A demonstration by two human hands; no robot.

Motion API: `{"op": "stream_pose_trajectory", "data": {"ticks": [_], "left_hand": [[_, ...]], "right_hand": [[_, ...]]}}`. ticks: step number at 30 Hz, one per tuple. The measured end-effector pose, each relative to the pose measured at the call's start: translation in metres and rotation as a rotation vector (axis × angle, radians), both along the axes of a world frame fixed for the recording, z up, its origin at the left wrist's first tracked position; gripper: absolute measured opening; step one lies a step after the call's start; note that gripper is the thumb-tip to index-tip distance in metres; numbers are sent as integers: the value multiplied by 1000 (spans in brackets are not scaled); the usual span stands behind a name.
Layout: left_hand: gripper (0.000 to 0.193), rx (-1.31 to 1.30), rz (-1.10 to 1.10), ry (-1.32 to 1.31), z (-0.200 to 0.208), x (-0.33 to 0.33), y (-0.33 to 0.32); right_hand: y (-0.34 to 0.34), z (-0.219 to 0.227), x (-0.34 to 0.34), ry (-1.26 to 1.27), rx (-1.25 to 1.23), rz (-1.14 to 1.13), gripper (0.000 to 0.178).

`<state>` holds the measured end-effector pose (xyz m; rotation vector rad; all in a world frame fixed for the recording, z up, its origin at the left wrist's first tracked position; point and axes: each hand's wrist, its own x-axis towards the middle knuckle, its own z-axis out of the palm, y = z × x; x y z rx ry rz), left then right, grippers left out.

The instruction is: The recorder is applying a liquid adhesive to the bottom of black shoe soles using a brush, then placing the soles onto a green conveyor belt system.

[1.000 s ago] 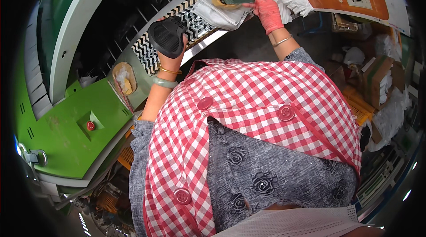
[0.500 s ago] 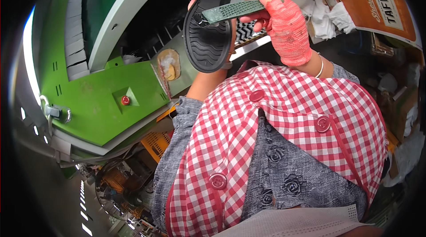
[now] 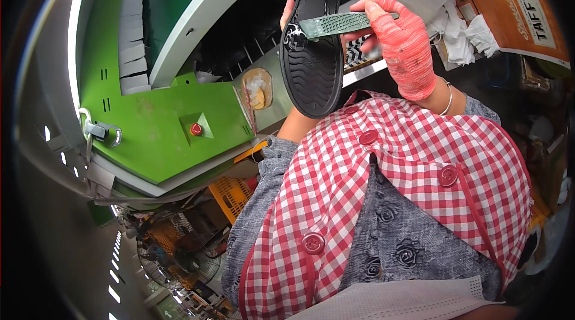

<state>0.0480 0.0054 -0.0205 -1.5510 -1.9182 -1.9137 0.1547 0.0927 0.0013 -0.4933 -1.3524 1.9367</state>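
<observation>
Over one sole (image 3: 312,63), one strip (image 3: 336,24)

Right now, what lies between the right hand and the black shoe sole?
In the head view, a green textured strip, held by the right hand, its far end overlapping the black shoe sole.

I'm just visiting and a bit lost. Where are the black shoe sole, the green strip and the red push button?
Black shoe sole (image 3: 312,74): head view, on its wavy ridges.
Green strip (image 3: 337,24): head view, on its textured middle.
Red push button (image 3: 196,129): head view, on its round cap.
</observation>
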Motion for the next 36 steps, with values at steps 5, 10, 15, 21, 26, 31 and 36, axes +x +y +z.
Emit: {"op": "stream_pose_trajectory", "data": {"ticks": [5, 10, 15, 21, 26, 31, 36], "left_hand": [[56, -43, 14, -257, 9, 18, -2], [57, -25, 234, 210, 0, 18, 4], [59, -139, 319, 491, 9, 15, 4], [41, 180, -201, -734, 9, 18, 2], [68, -16, 96, 249, 1, 7, -1], [73, -36, -68, -55, 1, 9, -9], [65, 103, -275, -420, -11, 0, -5]], "right_hand": [[12, -6, 1, 16, -3, -45, 20], [23, 1, 4, 49, -4, -86, 19], [42, 4, -1, 84, 54, -138, 19], [24, 10, 10, 45, 20, 54, 20], [13, 9, 10, 65, -39, 156, 23], [6, 9, 11, 47, -42, 189, 22], [-3, 18, 12, -16, -58, 223, 21]]}}
